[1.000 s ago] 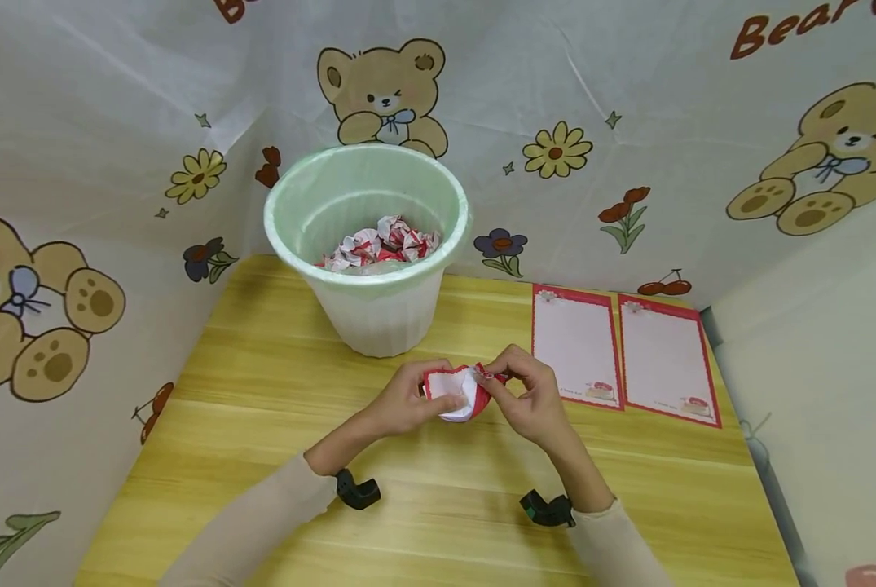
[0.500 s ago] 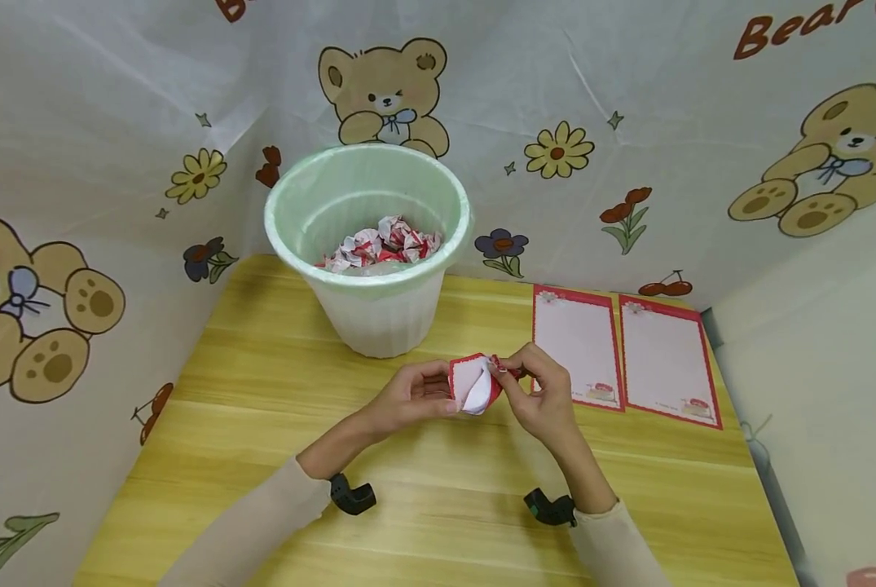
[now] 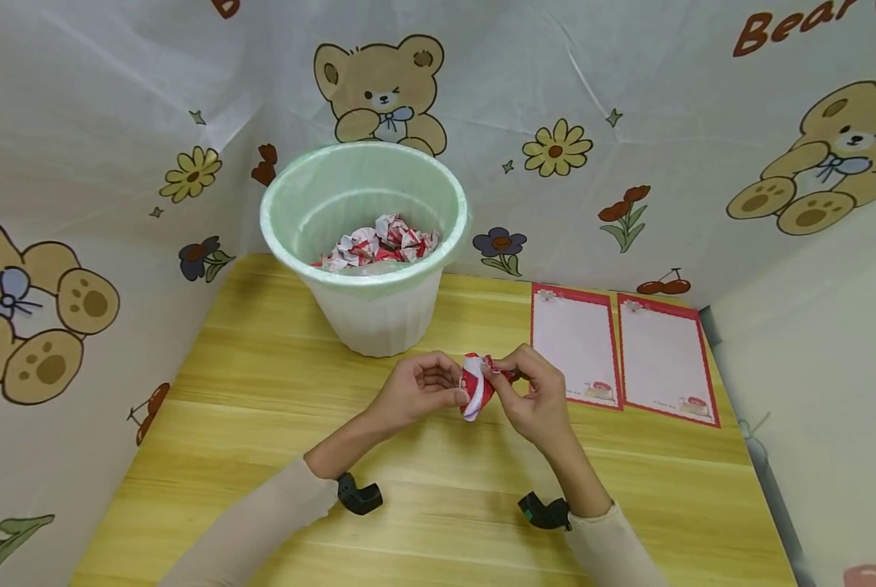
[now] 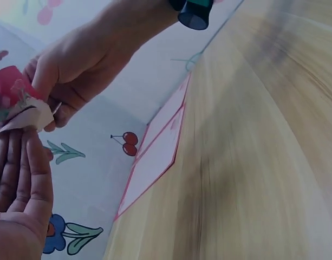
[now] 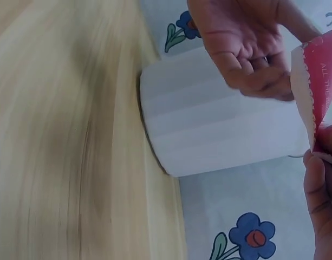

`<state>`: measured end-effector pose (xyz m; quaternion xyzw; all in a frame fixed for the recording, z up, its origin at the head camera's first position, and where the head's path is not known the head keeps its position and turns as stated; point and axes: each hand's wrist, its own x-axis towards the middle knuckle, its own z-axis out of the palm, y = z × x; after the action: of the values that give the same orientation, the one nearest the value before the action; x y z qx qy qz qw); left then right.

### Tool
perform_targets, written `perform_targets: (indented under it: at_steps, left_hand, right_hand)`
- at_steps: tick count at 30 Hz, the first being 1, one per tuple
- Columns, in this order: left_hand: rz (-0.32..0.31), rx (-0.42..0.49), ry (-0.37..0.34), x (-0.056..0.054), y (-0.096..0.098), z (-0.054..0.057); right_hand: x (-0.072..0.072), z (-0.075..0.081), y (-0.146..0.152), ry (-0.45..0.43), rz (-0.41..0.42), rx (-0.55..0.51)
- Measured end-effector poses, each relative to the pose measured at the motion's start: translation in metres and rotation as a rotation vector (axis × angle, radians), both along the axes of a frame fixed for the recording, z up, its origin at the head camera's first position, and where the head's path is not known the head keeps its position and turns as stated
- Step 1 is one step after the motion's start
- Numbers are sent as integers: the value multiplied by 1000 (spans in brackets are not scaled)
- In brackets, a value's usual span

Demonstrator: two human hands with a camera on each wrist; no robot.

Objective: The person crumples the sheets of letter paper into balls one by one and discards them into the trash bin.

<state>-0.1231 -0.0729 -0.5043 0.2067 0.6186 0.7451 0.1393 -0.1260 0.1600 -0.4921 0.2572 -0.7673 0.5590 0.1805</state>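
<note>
Between the two hands, held over the table, is a sheet of paper (image 3: pixel 476 391), white with a red border, folded and twisted into a small bundle. At its left edge my left hand (image 3: pixel 414 393) pinches it between thumb and fingers. My right hand (image 3: pixel 536 398) pinches the gathered, twisted end on the right. The right wrist view shows the paper's red side (image 5: pixel 324 67) flaring to a cone from the right fingertips, with the left thumb at its upper edge. In the left wrist view, the left fingers (image 4: pixel 25 168) reach up to the paper's underside.
A pale green bucket (image 3: pixel 379 318) stands behind the hands, with several crumpled red and white papers (image 3: pixel 379 246) inside. Two flat red-bordered sheets, one left (image 3: pixel 573 342) and one right (image 3: pixel 668 355), lie at the table's back right. Bear-print cloth surrounds the wooden table (image 3: pixel 438 522).
The paper has turned and closed up from a wide white flap to a narrow red and white bundle. My left hand has shifted right; the right hand keeps its pinch.
</note>
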Motion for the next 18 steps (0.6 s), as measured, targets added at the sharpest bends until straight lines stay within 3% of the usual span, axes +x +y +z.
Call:
perform_targets:
  at_steps: [8, 18]
  left_hand:
    - [23, -12, -95, -1, 4, 5]
    - [-20, -6, -49, -2, 5, 4]
  right_hand:
    - [5, 3, -6, 57, -26, 32]
    - [5, 4, -8, 105, 53, -12]
